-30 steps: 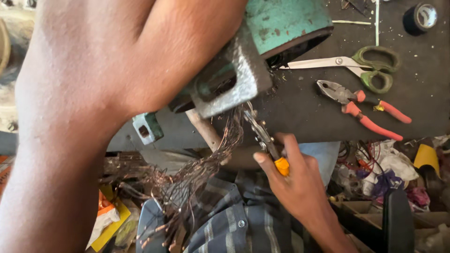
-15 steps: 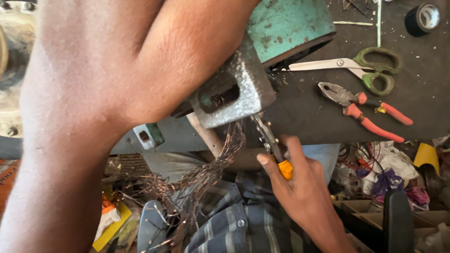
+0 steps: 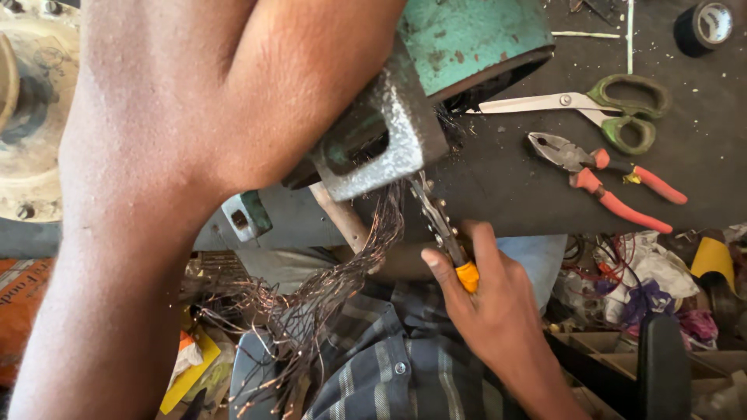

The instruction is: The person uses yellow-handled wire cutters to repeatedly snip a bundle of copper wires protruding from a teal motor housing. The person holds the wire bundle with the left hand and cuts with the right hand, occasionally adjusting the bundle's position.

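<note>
Left hand (image 3: 233, 101) fills the upper left of the view, back of the hand toward the camera, laid over the green motor housing (image 3: 467, 39); its fingers are hidden, so cannot tell how it grips. Right hand (image 3: 486, 299), lower centre, is closed around the yellow handle of a slim hand tool (image 3: 440, 225), thumb along the shaft, tip pointed up under the housing's grey mounting foot (image 3: 381, 140).

Housing lies tilted on the near edge of the dark workbench (image 3: 700, 155), foot hanging past the edge. Bundle of copper wire (image 3: 327, 288) trails from under the foot, down over a plaid shirt (image 3: 389, 365), just left of the tool.

On the bench, right of the housing: 1 green-handled scissors (image 3: 591, 105), 1 red-handled pliers (image 3: 599, 175) just below them, 1 black tape roll (image 3: 704, 23) at the far corner.
</note>
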